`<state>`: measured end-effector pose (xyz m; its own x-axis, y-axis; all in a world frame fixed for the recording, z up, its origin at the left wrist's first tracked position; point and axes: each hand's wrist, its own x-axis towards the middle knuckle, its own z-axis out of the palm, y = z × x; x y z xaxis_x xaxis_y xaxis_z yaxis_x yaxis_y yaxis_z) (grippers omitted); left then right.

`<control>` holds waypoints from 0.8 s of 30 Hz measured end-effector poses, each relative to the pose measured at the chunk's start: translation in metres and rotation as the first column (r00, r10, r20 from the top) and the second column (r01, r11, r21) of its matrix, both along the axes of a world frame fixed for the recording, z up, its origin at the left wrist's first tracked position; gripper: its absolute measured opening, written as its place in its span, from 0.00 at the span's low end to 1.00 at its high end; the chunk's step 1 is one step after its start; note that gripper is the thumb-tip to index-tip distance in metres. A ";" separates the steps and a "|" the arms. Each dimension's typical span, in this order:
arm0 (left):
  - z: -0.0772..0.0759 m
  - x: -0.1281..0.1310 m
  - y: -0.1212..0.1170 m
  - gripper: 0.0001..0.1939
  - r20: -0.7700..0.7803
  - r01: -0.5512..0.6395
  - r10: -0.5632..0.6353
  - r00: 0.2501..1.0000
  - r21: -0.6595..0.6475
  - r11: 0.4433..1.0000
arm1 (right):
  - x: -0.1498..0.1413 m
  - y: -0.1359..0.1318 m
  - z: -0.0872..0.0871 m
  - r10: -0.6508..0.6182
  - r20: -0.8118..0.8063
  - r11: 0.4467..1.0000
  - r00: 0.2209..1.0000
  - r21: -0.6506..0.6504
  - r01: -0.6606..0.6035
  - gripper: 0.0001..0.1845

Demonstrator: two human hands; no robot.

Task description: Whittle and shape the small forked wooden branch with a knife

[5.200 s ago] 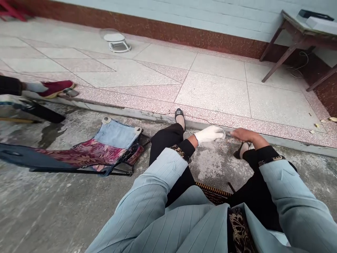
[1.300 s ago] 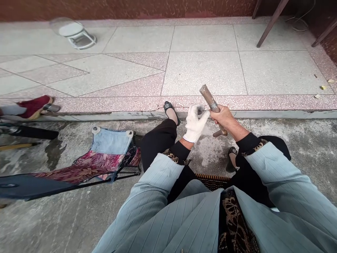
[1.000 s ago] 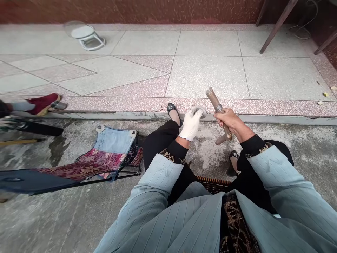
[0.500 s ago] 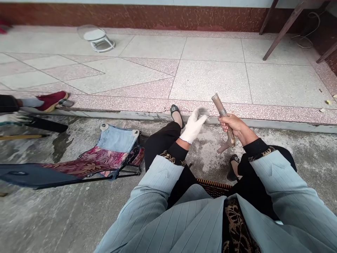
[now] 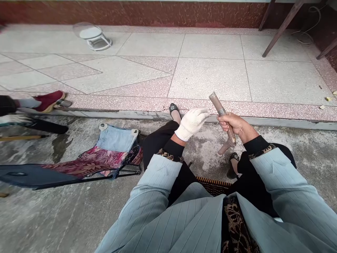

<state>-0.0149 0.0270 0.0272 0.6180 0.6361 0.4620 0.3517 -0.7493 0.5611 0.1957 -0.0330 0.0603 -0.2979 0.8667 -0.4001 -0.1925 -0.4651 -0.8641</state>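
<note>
My right hand (image 5: 233,123), bare, is closed around a crooked brown stick (image 5: 216,102). The stick slants upward to the left, with a short bent end (image 5: 224,148) below the fist. Just above my right fingers, thin wire (image 5: 221,111) is wound round the stick, and a fine loose end shows by the fingertips. A white knit glove covers my left hand (image 5: 193,122). Its fingers reach toward the wire-wound part, loosely extended and a little apart from the stick. I see nothing held in them, though the palm side is partly hidden.
A folding chair (image 5: 113,140) with denim and floral cloth stands at my left. Beyond it are another person's red shoe (image 5: 50,100) and gloved hand (image 5: 15,119). A raised tiled step (image 5: 210,79) runs ahead, with a small white stool (image 5: 96,38) and wooden legs (image 5: 283,28).
My gloved left hand has turned and shifted slightly left and down, with its back now facing up. The stick stays in my right hand, tilted slightly differently.
</note>
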 end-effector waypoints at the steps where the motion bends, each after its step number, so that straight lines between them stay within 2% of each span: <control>1: 0.002 0.000 -0.001 0.10 0.043 0.003 -0.002 0.999 -0.026 1.000 | 0.001 0.000 0.001 0.019 0.012 1.000 1.000 -0.003 -0.018 0.13; 5: 0.015 0.001 -0.010 0.09 0.275 -0.030 0.097 0.957 -0.241 0.970 | 0.007 0.001 0.004 0.046 0.083 0.999 0.995 -0.004 -0.046 0.15; 8: 0.019 0.003 -0.015 0.08 0.391 -0.034 0.209 0.896 -0.408 0.912 | 0.012 0.002 0.004 0.024 0.128 0.999 0.991 0.039 -0.030 0.15; 12: 0.018 0.008 -0.016 0.05 0.517 0.051 0.315 0.796 -0.575 0.817 | 0.017 0.003 0.005 -0.024 0.207 0.997 0.978 0.076 0.009 0.15; 15: 0.018 0.010 -0.016 0.05 0.558 0.098 0.348 0.753 -0.619 0.779 | 0.020 0.004 0.005 -0.044 0.243 0.995 0.969 0.097 0.021 0.13; 19: 0.019 0.009 -0.014 0.08 0.601 0.166 0.352 0.718 -0.639 0.751 | 0.023 0.004 0.005 0.013 0.302 0.993 0.953 0.109 -0.048 0.13; 24: 0.018 0.006 -0.011 0.12 0.637 0.296 0.347 0.688 -0.683 0.668 | 0.024 0.003 0.010 -0.005 0.340 0.994 0.940 0.104 -0.032 0.12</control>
